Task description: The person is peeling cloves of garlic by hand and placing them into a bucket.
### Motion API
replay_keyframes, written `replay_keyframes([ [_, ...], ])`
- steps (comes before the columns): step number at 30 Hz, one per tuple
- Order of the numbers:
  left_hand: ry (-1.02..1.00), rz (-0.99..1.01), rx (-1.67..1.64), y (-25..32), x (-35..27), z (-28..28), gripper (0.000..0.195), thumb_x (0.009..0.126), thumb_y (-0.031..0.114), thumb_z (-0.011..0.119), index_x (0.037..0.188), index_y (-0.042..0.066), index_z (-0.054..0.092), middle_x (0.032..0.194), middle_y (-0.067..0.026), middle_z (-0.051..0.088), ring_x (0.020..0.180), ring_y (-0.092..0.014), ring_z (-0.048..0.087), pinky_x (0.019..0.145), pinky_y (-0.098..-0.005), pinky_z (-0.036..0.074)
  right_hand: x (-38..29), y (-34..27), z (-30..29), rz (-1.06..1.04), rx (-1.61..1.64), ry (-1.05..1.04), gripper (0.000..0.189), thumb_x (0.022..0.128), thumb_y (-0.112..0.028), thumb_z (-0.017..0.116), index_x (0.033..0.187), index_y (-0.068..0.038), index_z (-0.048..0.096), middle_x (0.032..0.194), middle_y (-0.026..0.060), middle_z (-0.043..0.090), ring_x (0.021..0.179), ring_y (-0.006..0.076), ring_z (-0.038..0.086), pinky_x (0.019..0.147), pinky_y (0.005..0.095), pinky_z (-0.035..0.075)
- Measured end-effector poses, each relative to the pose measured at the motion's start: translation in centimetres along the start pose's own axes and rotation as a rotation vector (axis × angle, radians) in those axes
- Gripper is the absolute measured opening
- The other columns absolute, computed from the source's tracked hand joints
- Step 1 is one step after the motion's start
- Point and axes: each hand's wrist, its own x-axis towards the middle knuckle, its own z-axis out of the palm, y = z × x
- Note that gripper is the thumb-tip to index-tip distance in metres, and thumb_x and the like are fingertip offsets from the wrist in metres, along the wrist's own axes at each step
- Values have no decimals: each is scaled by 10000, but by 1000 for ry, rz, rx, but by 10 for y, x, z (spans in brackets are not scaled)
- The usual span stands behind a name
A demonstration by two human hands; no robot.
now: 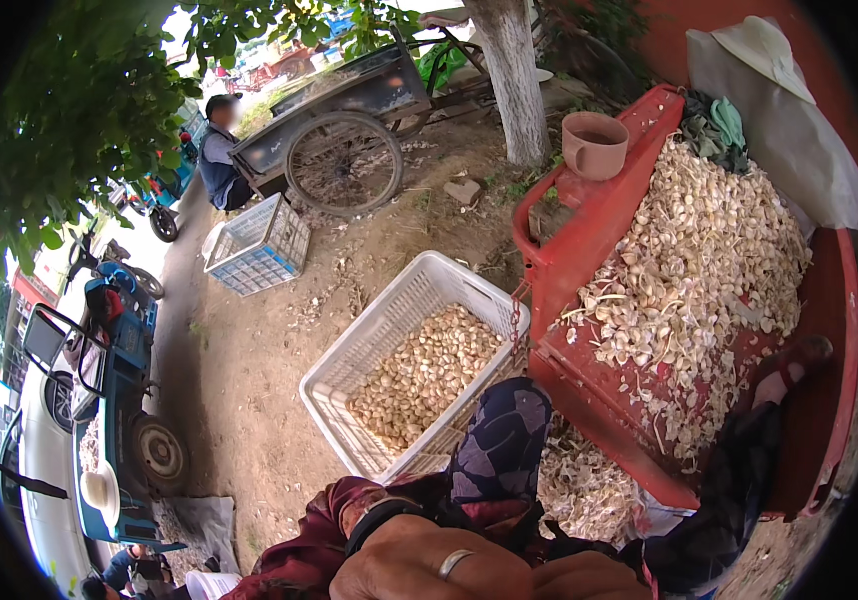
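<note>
At the bottom edge, very near the camera, are the backs of my left hand (436,559), with a ring and a dark wristband, and my right hand (594,577). They are side by side; their fingertips are cut off, so whether they hold anything cannot be told. Beyond my knee stands a white plastic crate (350,341), partly filled with pale cloves that look like garlic (429,367). To the right, a red metal cart bed (601,225) holds a large heap of garlic cloves and loose skins (706,262). My sandalled foot (778,379) rests in it.
A brown mug (595,146) stands on the cart's edge. Garlic skins (586,487) lie beside my knee. Farther off are another crate (260,244), a seated person (222,157), a two-wheeled cart (331,112), a tree trunk (511,82) and a blue-green three-wheeler (125,382). People crouch at lower left.
</note>
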Motion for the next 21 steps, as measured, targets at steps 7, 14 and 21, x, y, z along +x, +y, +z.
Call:
replay_keyframes([
  [7,-42,92,30,-9,-1,-5,124,797,14,619,882,32,708,851,-165,616,666,-200,538,536,-270,423,19,-27,-22,474,67,-305,185,745,-96,646,927,-73,663,727,71,581,535,194,575,437,275,454],
  [14,98,-47,134,-2,-2,9,123,811,29,610,882,45,709,824,-143,614,630,-178,529,524,-264,413,6,-15,-15,365,89,-154,201,742,-83,641,941,-64,662,707,59,569,541,180,568,430,269,439],
  [21,17,-316,474,-53,-44,-40,265,825,117,623,1015,-58,564,919,-198,561,660,-201,568,559,-302,462,-46,-3,-69,754,-262,-295,391,746,-65,673,1072,94,527,960,190,557,783,284,587,632,321,487],
])
